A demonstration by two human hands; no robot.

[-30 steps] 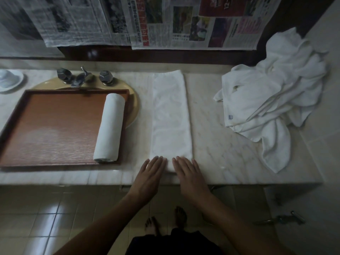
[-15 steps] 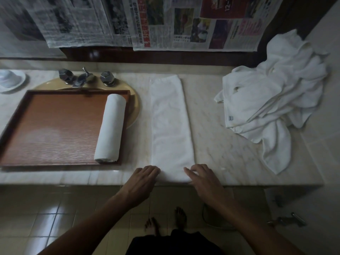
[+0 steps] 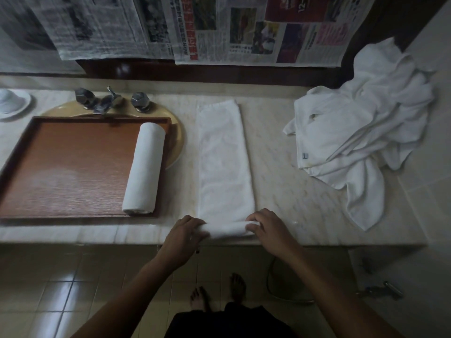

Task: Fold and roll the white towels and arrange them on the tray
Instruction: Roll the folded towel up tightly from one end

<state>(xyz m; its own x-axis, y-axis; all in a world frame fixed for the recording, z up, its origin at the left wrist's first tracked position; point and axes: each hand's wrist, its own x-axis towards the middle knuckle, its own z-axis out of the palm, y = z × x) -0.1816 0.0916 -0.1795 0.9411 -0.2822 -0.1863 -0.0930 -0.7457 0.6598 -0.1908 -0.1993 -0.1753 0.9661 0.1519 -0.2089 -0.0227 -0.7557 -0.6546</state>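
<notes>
A white towel folded into a long strip (image 3: 223,162) lies on the marble counter, running away from me. Its near end is turned over into a small roll (image 3: 228,229) at the counter's front edge. My left hand (image 3: 185,236) grips the roll's left end and my right hand (image 3: 267,226) grips its right end, fingers curled over it. A finished rolled towel (image 3: 144,167) lies along the right side of the brown wooden tray (image 3: 68,167).
A heap of unfolded white towels (image 3: 361,132) lies at the counter's right end. Behind the tray are a yellowish basin rim (image 3: 177,140) and metal taps (image 3: 109,101). A white dish (image 3: 13,103) sits far left. Newspapers hang on the wall.
My hands went from lying flat on the strip's near end to its corners, then curled the end over into a first small roll.
</notes>
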